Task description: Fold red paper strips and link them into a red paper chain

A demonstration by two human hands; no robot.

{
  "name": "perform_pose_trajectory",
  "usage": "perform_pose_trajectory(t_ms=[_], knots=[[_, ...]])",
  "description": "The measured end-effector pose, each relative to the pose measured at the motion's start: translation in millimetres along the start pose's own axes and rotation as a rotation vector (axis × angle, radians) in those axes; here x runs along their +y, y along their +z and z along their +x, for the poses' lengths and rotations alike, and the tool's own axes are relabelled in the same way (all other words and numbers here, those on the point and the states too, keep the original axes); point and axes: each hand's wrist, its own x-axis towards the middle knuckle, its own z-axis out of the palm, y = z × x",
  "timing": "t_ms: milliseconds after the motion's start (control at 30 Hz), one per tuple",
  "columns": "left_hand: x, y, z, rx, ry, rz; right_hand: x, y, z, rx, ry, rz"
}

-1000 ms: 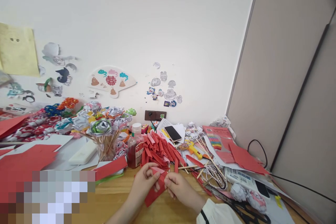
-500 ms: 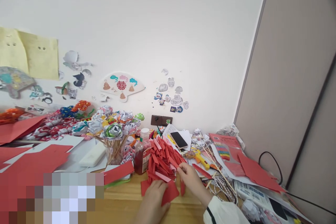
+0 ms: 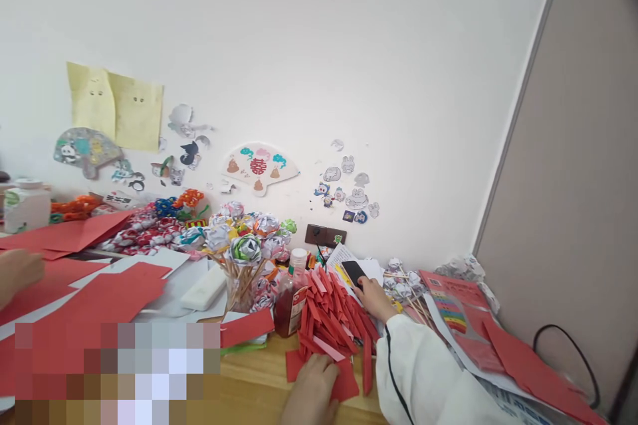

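Observation:
My left hand (image 3: 314, 386) rests on a square of red paper (image 3: 346, 382) at the table's front edge. Its fingers lie over the sheet, with the thumb apart from them. Farther back, my right hand (image 3: 375, 297) grips the near end of a black-screened smartphone (image 3: 353, 272), which lies on printed white sheets. Between the two hands rises a heap of folded red paper strips (image 3: 326, 309), with a few pink ones among them. Beside the heap stands a glass bottle (image 3: 290, 302) of dark red liquid with a white cap.
Another person's hand (image 3: 20, 273) is over red sheets (image 3: 124, 295) at the left. A cup of sticks (image 3: 244, 285) and crumpled paper flowers (image 3: 245, 248) stand near a white power strip (image 3: 204, 287). A colourful packet (image 3: 451, 309) and more red paper (image 3: 535, 372) lie at right.
My right hand has left the red strips and moved up to the smartphone. My left hand stays on the red paper. The view has turned left, bringing another person's hand into sight.

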Motion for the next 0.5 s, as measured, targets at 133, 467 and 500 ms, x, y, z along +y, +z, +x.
perform_pose_trajectory(t_ms=[133, 467, 500], knots=[[-0.1, 1.7, -0.8, 0.031, 0.012, -0.005, 9.6, 1.3, 8.2, 0.057, 0.025, -0.016], [2.9, -2.1, -0.4, 0.034, -0.009, -0.006, 30.3, 8.7, 4.8, 0.072, 0.052, -0.068], [2.9, -1.8, -0.2, 0.035, -0.008, -0.004, 30.4, 9.1, 3.9, 0.079, 0.05, -0.075]])
